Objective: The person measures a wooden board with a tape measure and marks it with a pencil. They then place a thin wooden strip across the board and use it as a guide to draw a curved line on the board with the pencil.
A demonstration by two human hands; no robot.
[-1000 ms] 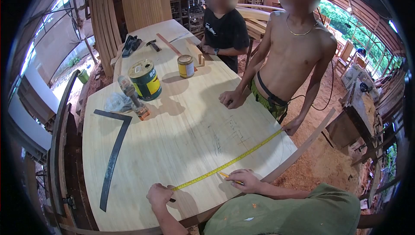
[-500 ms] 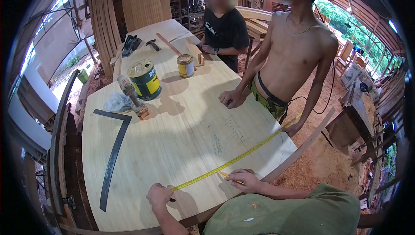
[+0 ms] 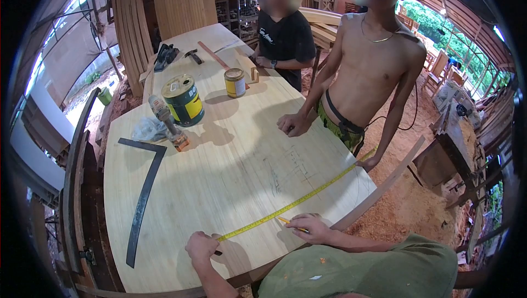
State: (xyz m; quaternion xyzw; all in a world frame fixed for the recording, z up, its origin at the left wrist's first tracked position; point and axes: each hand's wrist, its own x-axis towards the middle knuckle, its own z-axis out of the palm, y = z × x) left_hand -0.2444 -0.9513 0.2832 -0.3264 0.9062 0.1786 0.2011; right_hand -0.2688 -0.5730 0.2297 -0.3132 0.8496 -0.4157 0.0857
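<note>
A yellow tape measure is stretched across the pale wooden board. My left hand is closed around its left end, and a small dark piece pokes out beneath the fingers. In my right hand is a yellow pencil, its tip over the board just below the tape. The far end of the tape lies by the hand of a shirtless co-worker at the board's right edge. Pencil sketches and writing mark the wood above the tape.
A black framing square lies at left. Behind it stand a clear bottle, a large green-yellow can and a smaller can. A hammer lies farther back. A second person in black stands at the far side.
The shirtless co-worker's head has turned and their body shifted slightly; the tape's far end sits a little lower by their hand. My hands stay almost still.
</note>
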